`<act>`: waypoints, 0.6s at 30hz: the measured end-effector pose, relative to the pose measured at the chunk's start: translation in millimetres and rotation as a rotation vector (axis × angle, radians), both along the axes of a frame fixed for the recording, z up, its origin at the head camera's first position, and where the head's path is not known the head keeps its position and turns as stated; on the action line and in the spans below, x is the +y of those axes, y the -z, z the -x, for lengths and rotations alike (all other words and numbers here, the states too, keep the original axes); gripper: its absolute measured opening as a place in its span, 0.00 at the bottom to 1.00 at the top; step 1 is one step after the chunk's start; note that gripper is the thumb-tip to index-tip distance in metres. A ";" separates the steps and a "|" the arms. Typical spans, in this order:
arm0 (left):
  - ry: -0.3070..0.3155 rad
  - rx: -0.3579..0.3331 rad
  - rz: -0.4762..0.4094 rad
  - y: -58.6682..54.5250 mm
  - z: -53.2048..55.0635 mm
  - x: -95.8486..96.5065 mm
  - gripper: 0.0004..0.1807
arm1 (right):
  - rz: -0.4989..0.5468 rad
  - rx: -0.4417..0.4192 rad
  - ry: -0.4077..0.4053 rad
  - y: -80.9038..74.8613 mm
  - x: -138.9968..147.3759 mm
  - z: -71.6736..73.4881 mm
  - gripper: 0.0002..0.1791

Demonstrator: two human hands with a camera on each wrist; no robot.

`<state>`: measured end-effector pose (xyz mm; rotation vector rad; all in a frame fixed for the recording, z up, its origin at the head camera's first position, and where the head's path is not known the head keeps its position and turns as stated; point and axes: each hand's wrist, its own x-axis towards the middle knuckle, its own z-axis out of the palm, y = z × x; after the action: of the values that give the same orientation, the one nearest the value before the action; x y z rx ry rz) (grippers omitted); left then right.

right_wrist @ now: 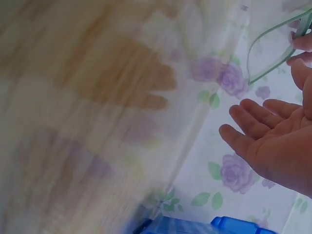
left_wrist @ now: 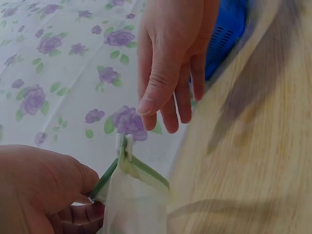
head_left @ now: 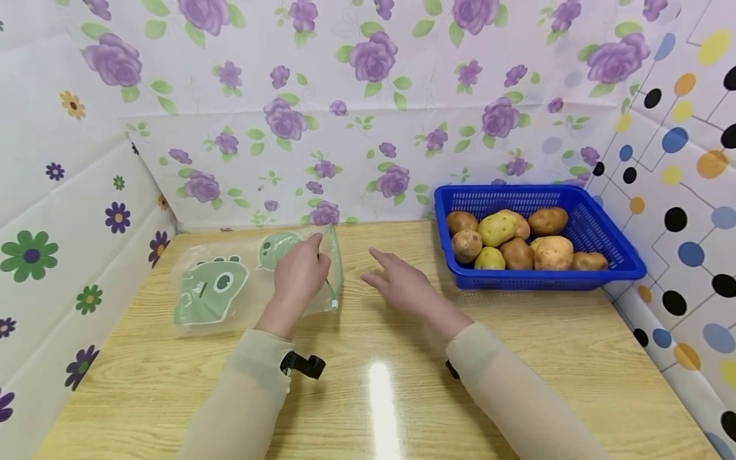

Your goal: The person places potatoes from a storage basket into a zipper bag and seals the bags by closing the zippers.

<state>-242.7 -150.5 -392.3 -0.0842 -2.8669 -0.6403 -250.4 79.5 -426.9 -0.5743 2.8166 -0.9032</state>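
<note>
Pinches gaping zip bag (head_left: pixel 255 285) with left hand (head_left: pixel 301 271); extends right hand (head_left: pixel 405 284), grasping nothing; seems barely begun, with potatoes (head_left: pixel 517 254) left in basket (head_left: pixel 535 279).

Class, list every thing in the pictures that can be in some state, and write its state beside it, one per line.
Bag: unzipped, mouth spread open, lying on its side.
Slider: at one end of the zip.
Left hand: gripping the bag's mouth edge.
Right hand: fingers extended, holding nothing.
Basket: upright, uncovered, holding potatoes.
Potatoes: whole, unpeeled, piled loosely.
</note>
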 end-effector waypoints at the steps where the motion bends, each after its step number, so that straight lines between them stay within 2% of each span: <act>1: 0.000 0.005 -0.006 -1.5 -0.3 1.5 0.32 | 0.023 -0.010 0.004 -0.8 2.0 0.1 0.43; 11: 0.025 0.079 -0.090 -16.3 -4.1 21.7 0.30 | 0.257 -0.102 -0.004 -5.6 14.7 1.4 0.40; 18: 0.035 0.137 -0.150 -28.3 -3.0 34.2 0.26 | 0.412 -0.141 -0.017 -8.4 19.0 2.0 0.37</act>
<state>-239.7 -116.3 -364.0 -0.1503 -2.6818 -0.8212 -252.4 98.5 -418.5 -0.5521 2.5059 -1.4723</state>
